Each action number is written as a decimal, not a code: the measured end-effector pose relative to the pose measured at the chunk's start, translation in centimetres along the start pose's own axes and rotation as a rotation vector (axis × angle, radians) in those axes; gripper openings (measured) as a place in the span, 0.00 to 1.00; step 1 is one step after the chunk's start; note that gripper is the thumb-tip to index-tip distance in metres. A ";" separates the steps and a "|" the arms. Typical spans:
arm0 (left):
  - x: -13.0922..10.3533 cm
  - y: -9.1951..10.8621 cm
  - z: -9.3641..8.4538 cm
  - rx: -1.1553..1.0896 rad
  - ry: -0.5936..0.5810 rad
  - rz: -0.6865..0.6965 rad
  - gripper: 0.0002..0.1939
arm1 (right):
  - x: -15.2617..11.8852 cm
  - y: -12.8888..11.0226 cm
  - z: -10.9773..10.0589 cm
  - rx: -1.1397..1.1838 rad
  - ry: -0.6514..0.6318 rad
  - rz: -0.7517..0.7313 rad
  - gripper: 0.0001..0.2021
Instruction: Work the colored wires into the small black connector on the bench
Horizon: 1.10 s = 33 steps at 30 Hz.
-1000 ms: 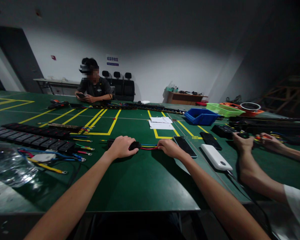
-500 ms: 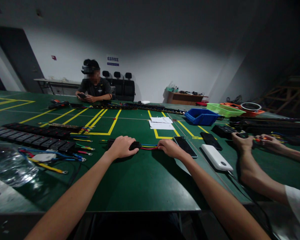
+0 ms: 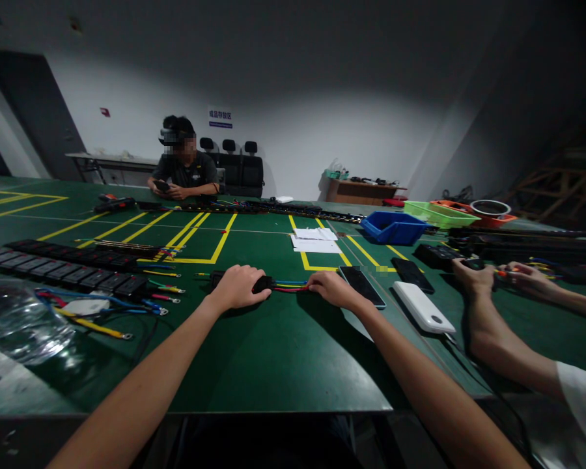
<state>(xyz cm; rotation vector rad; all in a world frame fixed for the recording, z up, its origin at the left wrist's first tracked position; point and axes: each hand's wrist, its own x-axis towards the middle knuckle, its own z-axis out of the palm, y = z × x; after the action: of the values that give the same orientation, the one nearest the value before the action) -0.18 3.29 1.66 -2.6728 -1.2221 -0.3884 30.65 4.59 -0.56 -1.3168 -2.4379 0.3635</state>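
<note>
The left hand (image 3: 237, 286) grips a black, block-shaped part (image 3: 262, 284) on the green worktop (image 3: 273, 365), unmoved from moments earlier; right of that part, the right hand (image 3: 333, 288) pinches its slim multicoloured wires (image 3: 290, 286), suggesting a steady hold.

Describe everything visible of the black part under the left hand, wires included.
The black part looks like dark plastic, lying lengthwise from left to right at the green table. The left hand grips it from above, hiding its middle. Red, yellow and blue wires leave its right end and run nearly straight into the right hand's fingers. Short leads show beyond its left end. Markings can't be made out.
</note>
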 end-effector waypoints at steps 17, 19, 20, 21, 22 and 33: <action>0.0 -0.2 0.4 0.012 0.011 -0.001 0.24 | 0.4 1.3 1.0 0.462 0.116 0.103 0.09; 0.0 -0.2 0.4 0.014 0.012 0.000 0.25 | 0.3 1.2 0.9 0.517 0.061 0.154 0.10; 0.0 -0.2 0.5 0.013 0.015 0.001 0.25 | 0.3 1.2 0.8 0.545 0.037 0.176 0.10; 0.0 -0.2 0.5 0.013 0.018 0.002 0.25 | 0.3 1.3 0.8 0.569 0.019 0.192 0.10; 0.0 -0.3 0.5 0.014 0.020 0.002 0.24 | 0.3 1.3 0.8 0.586 0.007 0.202 0.10; 0.0 -0.2 0.4 0.020 0.022 -0.005 0.24 | 0.3 0.7 0.2 0.414 -0.022 0.278 0.07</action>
<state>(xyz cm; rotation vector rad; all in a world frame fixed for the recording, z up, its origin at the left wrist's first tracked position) -0.22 3.52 1.25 -2.6426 -1.2201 -0.4028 30.94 5.16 -0.93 -1.4567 -2.0425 0.9023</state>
